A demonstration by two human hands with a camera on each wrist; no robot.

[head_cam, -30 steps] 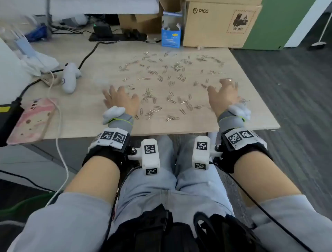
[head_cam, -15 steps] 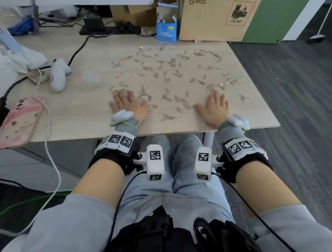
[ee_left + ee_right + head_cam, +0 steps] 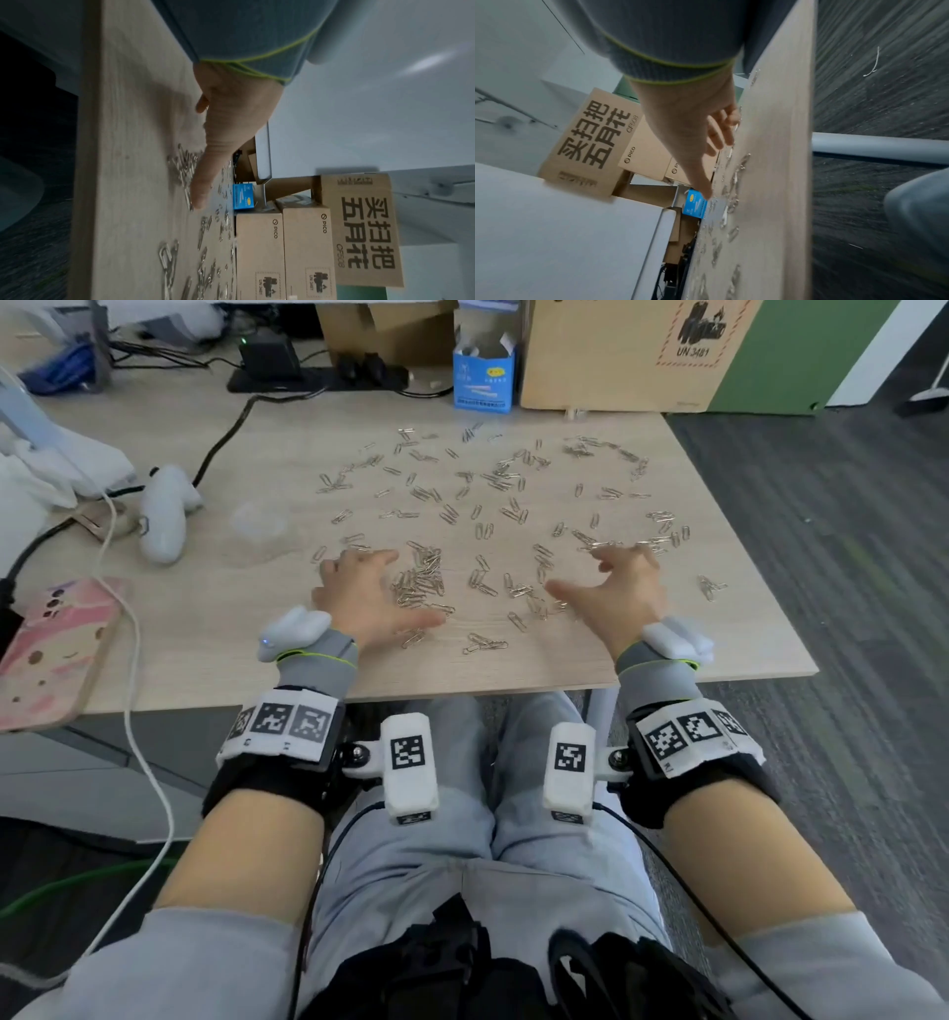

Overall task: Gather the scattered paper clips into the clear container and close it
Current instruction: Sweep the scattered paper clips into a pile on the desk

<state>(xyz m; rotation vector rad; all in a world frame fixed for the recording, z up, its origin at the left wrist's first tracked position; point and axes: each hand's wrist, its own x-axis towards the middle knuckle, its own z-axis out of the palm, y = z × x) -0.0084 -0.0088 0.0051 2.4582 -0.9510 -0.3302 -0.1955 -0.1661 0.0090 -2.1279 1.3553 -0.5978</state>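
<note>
Many silver paper clips (image 3: 482, 505) lie scattered over the wooden table (image 3: 205, 660), with a denser bunch (image 3: 418, 585) near the front. The clear container (image 3: 257, 523) sits faintly visible to the left of the clips. My left hand (image 3: 369, 593) rests palm down beside the bunch, fingers spread and thumb out. My right hand (image 3: 613, 588) hovers low over the clips on the right, fingers spread and slightly bent. Neither hand holds anything. The left wrist view shows the thumb (image 3: 205, 182) lying along clips (image 3: 183, 166). In the right wrist view the fingers (image 3: 721, 130) touch down among clips (image 3: 735, 182).
A white controller (image 3: 164, 518), a pink-cased phone (image 3: 51, 654) and cables lie at the left. A blue box (image 3: 482, 377) and a cardboard box (image 3: 616, 351) stand at the back. A few clips (image 3: 711, 588) lie near the table's right edge.
Both hands drew back toward the front edge, pulling clips inward, then lay flat. Now they have moved forward again with fingers spread, and a bunch of clips lies by the left hand.
</note>
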